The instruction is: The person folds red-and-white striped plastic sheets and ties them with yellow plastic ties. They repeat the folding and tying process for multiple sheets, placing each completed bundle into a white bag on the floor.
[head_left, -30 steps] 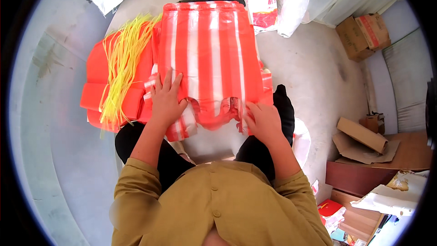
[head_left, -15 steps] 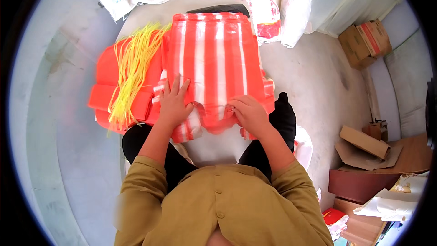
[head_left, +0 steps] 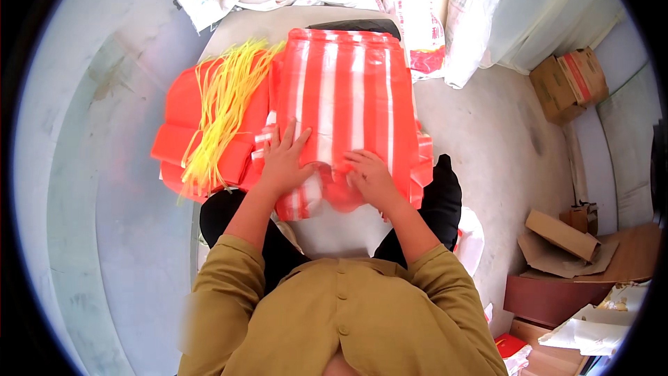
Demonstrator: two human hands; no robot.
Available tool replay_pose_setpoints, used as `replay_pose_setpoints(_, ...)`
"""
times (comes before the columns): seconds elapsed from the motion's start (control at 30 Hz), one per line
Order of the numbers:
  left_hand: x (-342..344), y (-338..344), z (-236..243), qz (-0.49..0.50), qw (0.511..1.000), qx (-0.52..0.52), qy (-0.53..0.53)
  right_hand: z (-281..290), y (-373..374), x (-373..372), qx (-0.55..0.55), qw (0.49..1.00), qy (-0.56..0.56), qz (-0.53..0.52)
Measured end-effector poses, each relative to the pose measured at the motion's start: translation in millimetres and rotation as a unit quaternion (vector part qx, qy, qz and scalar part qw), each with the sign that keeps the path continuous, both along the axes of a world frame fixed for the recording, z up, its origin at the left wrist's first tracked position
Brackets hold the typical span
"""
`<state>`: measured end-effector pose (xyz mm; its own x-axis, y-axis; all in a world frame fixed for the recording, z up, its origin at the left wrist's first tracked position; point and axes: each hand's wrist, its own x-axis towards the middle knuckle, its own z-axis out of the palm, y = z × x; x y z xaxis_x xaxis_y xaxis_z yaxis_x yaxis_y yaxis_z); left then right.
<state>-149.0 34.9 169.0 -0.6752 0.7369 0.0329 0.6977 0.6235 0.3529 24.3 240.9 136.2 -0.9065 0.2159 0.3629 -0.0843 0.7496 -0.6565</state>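
A stack of red-and-white striped plastic bags [head_left: 344,90] lies on a pale surface in front of me, its handle end toward my body. My left hand [head_left: 284,163] rests on the stack's near left part, palm down, fingers spread. Over the near edge, beside the notch between the handles, is my right hand [head_left: 370,177]; its fingers are apart and touch the top bag, and its thumb is partly hidden. On the left, a bundle of yellow plastic strips [head_left: 229,115] lies across folded red bags [head_left: 177,136].
Behind the stack sit a black item [head_left: 358,26] and white printed sacks [head_left: 417,28]. A white roll-like bundle [head_left: 472,31] stands at the back right. Cardboard boxes [head_left: 567,87] lie by the right wall, and flattened cardboard [head_left: 557,244] lies nearer. My knees are under the stack's near edge.
The whole view has shifted, so the scene sits slightly right and lower. My right hand has moved a little left along the near edge, its fingers more extended. The left hand stays on the stack.
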Motion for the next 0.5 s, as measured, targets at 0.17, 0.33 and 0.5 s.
replay_pose_setpoints(0.17,-33.5,-29.8,-29.6,0.007,0.932,0.308,-0.194,12.6,-1.8,-11.7,-0.374,0.919,-0.120,-0.042)
replay_pose_setpoints(0.33,-12.3,-35.9,-9.8,0.093,0.782,0.462,-0.409,14.5,4.3,-8.6,-0.419,0.898,-0.119,-0.063)
replay_pose_setpoints(0.5,-6.6,-25.9,1.9,0.117,0.695,0.529,-0.473,20.2,4.1,-9.6,-0.487,0.858,-0.137,-0.088)
